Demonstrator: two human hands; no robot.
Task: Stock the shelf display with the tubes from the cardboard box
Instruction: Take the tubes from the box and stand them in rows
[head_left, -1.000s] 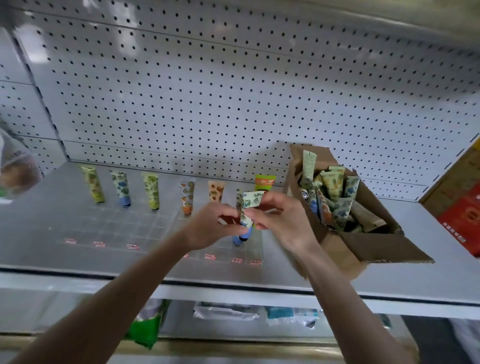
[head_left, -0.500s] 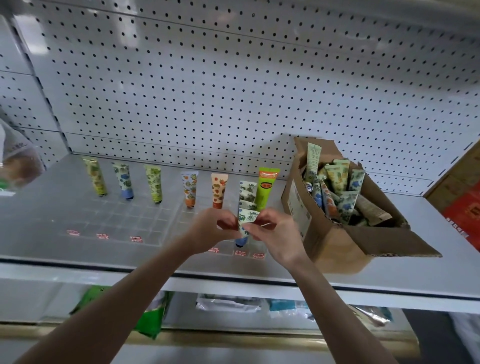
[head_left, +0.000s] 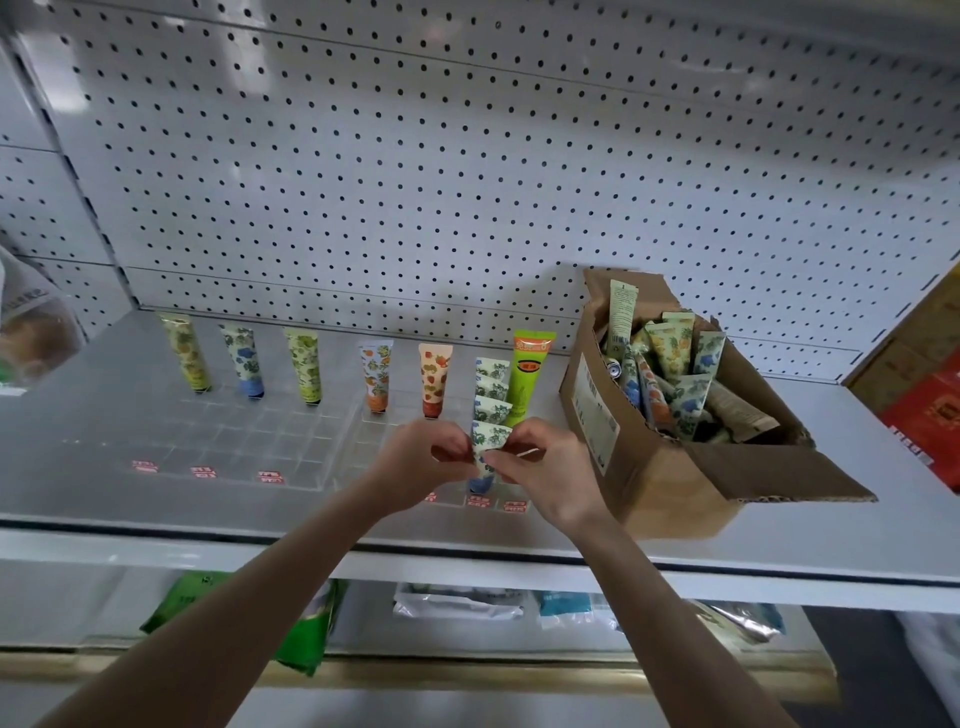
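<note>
Both hands, left hand (head_left: 423, 462) and right hand (head_left: 545, 467), pinch a blue-capped tube (head_left: 487, 452) upright beside the cardboard box (head_left: 665, 467).

A white pegboard wall (head_left: 467, 182) dotted with small holes backs the unit, with a grey upright post (head_left: 78, 197) at its left and soft glare near the top. A pale grey shelf (head_left: 857, 525) runs across in front of it. Below is a lower shelf (head_left: 363, 618) holding a green packet (head_left: 306, 629) and clear packets (head_left: 457, 605). Red cartons (head_left: 930, 410) stand at the far right.

Blue-capped floral tube (head_left: 491, 437) upright, frontmost in row; tube-filled cardboard box (head_left: 670, 488) beside
</note>
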